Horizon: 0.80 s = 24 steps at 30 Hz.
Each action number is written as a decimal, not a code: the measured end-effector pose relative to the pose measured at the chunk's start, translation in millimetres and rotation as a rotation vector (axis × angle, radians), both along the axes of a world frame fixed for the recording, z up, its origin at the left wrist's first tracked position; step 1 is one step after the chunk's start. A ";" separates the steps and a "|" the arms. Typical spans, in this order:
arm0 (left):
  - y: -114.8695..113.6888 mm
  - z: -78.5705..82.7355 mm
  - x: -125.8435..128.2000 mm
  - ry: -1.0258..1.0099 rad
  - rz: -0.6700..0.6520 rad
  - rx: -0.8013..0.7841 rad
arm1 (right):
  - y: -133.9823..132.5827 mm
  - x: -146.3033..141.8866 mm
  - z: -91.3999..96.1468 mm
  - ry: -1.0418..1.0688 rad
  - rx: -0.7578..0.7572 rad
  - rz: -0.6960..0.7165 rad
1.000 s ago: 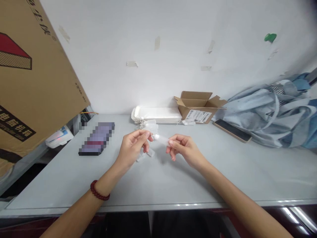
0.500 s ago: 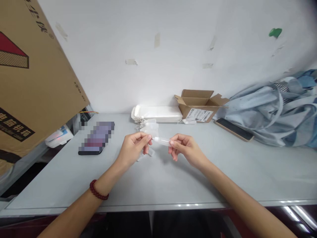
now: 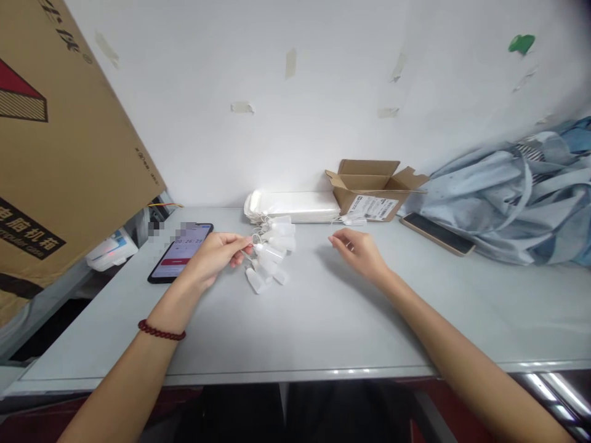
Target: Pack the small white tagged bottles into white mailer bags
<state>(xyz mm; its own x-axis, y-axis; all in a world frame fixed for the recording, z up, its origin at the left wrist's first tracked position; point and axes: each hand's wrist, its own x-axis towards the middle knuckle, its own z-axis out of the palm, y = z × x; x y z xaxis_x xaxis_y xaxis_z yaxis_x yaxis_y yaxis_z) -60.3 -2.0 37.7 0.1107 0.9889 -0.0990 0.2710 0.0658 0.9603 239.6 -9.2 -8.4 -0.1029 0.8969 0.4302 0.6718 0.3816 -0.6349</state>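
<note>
My left hand (image 3: 226,252) is closed in a pinch at the string loop of a small translucent plastic tube (image 3: 270,253) with a white cap. That tube lies over a loose pile of several similar tubes (image 3: 256,280), with more tubes (image 3: 281,231) fanned out behind. To the right, apart from the pile, my right hand (image 3: 357,252) hovers over the table with fingers curled in and thumb near the index finger. Nothing shows in it.
White flat packs (image 3: 295,206) are stacked by the wall beside an open cardboard box (image 3: 376,197); another tube (image 3: 353,219) lies before them. Phones lie left (image 3: 184,249) and right (image 3: 438,234). Blue-grey cloth (image 3: 498,203) fills the right; a large carton (image 3: 69,154) leans at left.
My left hand has moved left with the tube, which now rests on the pile. My right hand has let go of the tube and drawn away to the right.
</note>
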 end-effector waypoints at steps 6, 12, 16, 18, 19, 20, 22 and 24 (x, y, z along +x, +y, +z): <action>5.5 -11.6 1.1 0.134 0.059 0.040 | 32.4 38.6 -20.6 -0.186 0.125 -0.212; 13.3 -22.8 -2.7 0.297 0.189 0.229 | 52.9 59.0 -37.3 -0.525 0.278 -0.374; 17.6 -28.9 -3.0 0.307 0.207 0.259 | 64.9 61.5 -39.8 -0.627 0.278 -0.412; 18.1 -30.2 -3.0 0.312 0.204 0.254 | 68.5 61.7 -39.9 -0.657 0.261 -0.429; 18.1 -30.5 -3.0 0.313 0.202 0.255 | 69.5 61.9 -40.3 -0.664 0.250 -0.437; 17.9 -30.6 -3.0 0.316 0.202 0.258 | 70.2 62.4 -41.0 -0.664 0.238 -0.447; 17.4 -30.6 -2.7 0.325 0.204 0.269 | 71.0 63.9 -42.8 -0.638 0.215 -0.455; 16.8 -30.3 -1.9 0.328 0.206 0.278 | 71.6 65.6 -44.4 -0.601 0.189 -0.428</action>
<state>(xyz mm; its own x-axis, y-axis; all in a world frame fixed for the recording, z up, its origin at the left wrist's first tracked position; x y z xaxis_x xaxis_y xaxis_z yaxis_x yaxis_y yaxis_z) -62.3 14.8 7.4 -0.0833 0.9809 0.1756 0.5715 -0.0973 0.8148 305.2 62.4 -52.8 -0.0278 0.8279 0.5602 0.9951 0.0759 -0.0627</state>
